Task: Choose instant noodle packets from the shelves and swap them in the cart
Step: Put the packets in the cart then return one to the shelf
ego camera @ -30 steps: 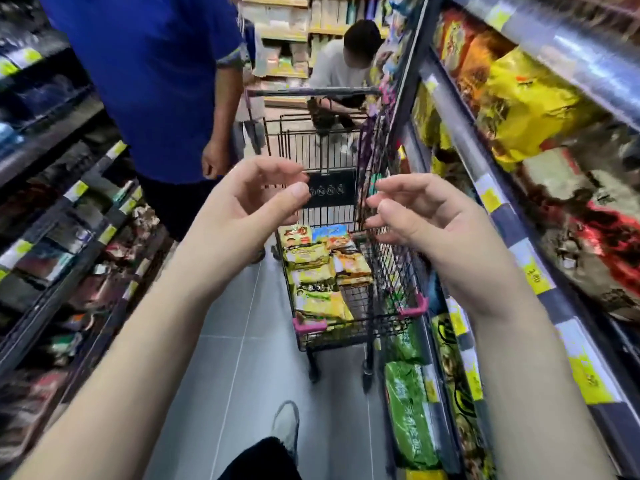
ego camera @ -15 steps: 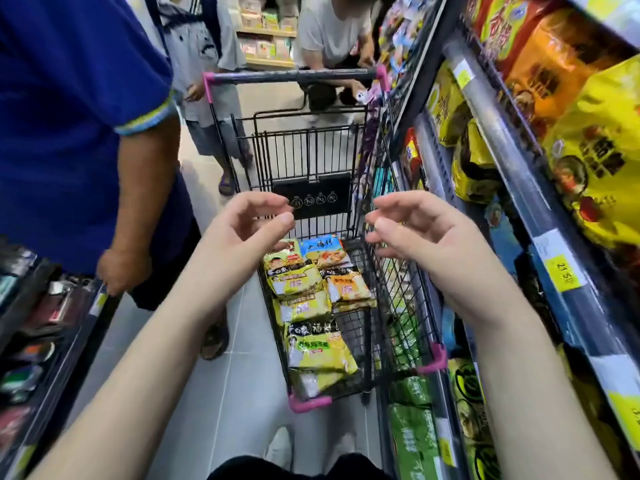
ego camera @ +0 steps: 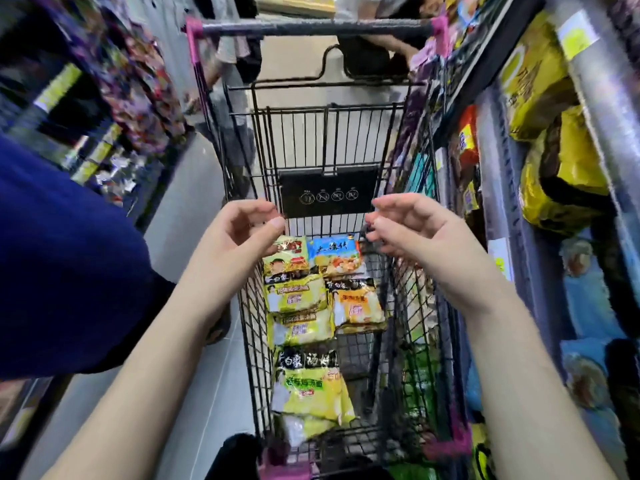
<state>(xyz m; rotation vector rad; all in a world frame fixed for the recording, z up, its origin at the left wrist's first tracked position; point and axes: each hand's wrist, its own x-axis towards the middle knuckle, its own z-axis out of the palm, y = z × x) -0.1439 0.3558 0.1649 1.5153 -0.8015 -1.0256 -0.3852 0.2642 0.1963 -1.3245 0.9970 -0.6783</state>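
Left hand: we hold it over the cart's left wall, fingers loosely curled towards the thumb, grasping nothing.
Right hand: it mirrors the left over the right wall, relaxed and just as empty.
Change in the hands: almost none; they keep the same half-curled pose as a second ago.
Cart: it was well ahead of us, and now we stand at its near end with the basket right under our hands and the handle at the far end.
Noodle packets: they lie flat on the basket floor in the same order as before, with a yellow row along the left wall from handle end to near edge.
Blue packet and orange packet: these lie beside that row, towards the right wall at the handle end.
Shelves: yellow bags sit just beside the cart's right wall.
Blue sleeve: a bystander has slipped past on our left.
Meaning: we judge that the approach is over and that the swap is not begun, with both the packets and the shelves now in reach.
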